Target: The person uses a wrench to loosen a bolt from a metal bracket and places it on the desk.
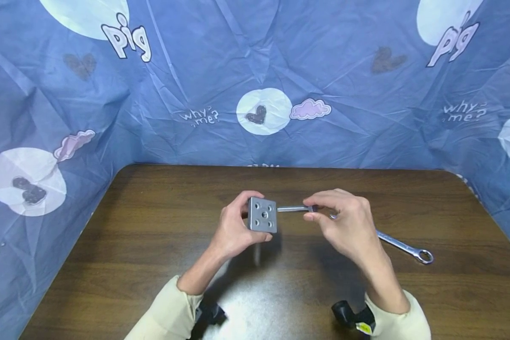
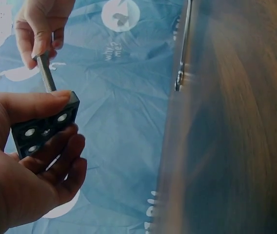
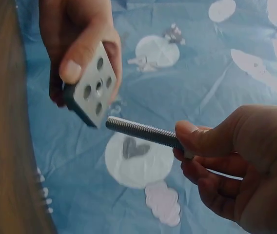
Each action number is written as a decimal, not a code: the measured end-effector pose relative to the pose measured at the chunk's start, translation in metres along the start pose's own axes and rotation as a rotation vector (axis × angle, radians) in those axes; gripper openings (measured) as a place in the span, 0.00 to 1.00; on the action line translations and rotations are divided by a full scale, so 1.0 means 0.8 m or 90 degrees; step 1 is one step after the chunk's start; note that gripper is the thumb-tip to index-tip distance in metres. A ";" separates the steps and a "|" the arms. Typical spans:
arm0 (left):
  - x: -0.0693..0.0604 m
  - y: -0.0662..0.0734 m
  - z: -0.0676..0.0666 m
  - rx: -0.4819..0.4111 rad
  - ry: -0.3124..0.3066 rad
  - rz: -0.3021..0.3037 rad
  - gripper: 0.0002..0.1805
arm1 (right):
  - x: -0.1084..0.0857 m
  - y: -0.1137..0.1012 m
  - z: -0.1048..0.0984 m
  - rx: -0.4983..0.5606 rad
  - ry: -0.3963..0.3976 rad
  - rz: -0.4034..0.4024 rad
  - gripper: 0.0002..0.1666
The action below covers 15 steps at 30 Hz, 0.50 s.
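Observation:
My left hand (image 1: 231, 231) grips a square grey metal plate (image 1: 262, 223) by its edges, thumb on one side and fingers on the other. Several round holes go through the plate, one of them in the middle. In the right wrist view the plate (image 3: 92, 100) is tilted. A threaded bolt (image 1: 293, 208) is pinched at its head end between thumb and fingers of my right hand (image 1: 352, 224). The shaft of the bolt (image 3: 141, 131) points at the plate, its tip just short of the plate's edge in the right wrist view. Fingers mostly cover the bolt's head.
Behind and under my right hand, a chrome combination wrench (image 1: 401, 245) lies on the brown wooden table (image 1: 161, 236), its middle hidden. A blue printed cloth (image 1: 221, 61) hangs around the table's back and sides. Dark devices (image 1: 344, 314) sit near both sleeves.

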<state>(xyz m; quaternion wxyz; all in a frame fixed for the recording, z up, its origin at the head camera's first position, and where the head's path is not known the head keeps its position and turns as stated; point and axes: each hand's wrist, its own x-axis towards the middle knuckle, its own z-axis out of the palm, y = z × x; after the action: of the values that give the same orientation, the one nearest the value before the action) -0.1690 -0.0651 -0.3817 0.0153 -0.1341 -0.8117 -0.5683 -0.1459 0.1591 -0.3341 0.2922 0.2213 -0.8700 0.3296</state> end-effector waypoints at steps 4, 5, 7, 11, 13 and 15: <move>0.003 -0.005 -0.002 -0.006 0.008 -0.003 0.42 | 0.002 0.019 0.000 -0.009 0.015 0.058 0.15; 0.004 -0.007 -0.003 -0.007 0.008 -0.001 0.42 | 0.002 0.024 0.001 -0.013 0.017 0.076 0.15; 0.007 -0.010 -0.005 -0.009 0.005 0.004 0.41 | 0.003 0.034 0.004 -0.020 0.018 0.108 0.14; 0.014 -0.021 -0.011 0.013 0.001 0.006 0.41 | 0.001 0.054 0.018 -0.021 0.006 0.158 0.13; 0.017 -0.027 -0.014 0.029 0.005 -0.004 0.40 | -0.001 0.063 0.027 -0.015 0.002 0.175 0.13; 0.021 -0.032 -0.017 0.044 0.010 -0.015 0.40 | -0.004 0.071 0.037 -0.005 0.002 0.188 0.13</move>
<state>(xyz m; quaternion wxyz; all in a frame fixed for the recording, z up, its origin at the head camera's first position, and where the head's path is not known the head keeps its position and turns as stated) -0.1929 -0.0823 -0.3976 0.0195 -0.1199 -0.8323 -0.5409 -0.1872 0.1774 -0.3796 0.2427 0.0895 -0.8939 0.3661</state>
